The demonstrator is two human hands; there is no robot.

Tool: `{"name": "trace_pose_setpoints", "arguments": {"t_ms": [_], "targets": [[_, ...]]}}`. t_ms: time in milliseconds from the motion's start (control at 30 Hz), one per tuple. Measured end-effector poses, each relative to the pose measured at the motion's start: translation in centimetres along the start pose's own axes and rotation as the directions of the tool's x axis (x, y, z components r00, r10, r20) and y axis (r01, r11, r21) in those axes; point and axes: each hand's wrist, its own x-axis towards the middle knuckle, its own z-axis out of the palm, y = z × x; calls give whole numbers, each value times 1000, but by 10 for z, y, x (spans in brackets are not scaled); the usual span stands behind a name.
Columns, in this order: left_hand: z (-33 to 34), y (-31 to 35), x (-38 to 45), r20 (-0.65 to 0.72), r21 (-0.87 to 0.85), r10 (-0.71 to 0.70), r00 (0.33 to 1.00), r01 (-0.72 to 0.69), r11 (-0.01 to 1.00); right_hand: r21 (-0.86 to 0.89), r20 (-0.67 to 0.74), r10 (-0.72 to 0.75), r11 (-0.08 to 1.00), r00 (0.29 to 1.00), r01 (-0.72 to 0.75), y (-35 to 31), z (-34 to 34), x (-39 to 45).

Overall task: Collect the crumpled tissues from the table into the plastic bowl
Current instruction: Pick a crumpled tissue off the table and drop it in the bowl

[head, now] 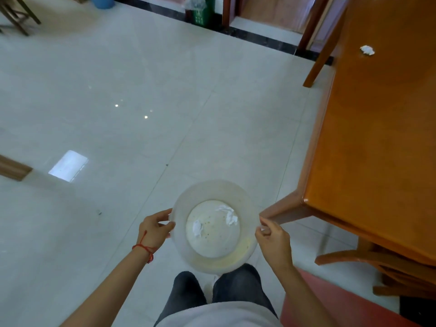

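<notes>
I hold a translucent plastic bowl over the floor in front of my legs. My left hand grips its left rim and my right hand pinches its right rim. Two crumpled white tissues lie inside: one at the upper right of the bottom, one at the left. Another crumpled tissue lies on the orange wooden table to the right, far from both hands.
The table's near corner is just right of the bowl. A wooden chair is tucked under the table, and a red seat is at the lower right. A green bin and a blue bucket stand far back on the tiled floor.
</notes>
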Motion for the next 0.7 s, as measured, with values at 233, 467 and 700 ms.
{"name": "trace_pose_setpoints", "arguments": {"t_ms": [233,467,700], "targets": [[-9,54,68,33,6,42,999,-43,999,22,-16,10,1000,1000,-9,-42,1,66],[-25,108,166,140,-6,45,989,-45,999,33,-124,84,996,989,-80,-83,21,138],[-45,177,256,216,37,100,971,-111,993,88,-187,163,985,969,-148,-135,30,212]]}}
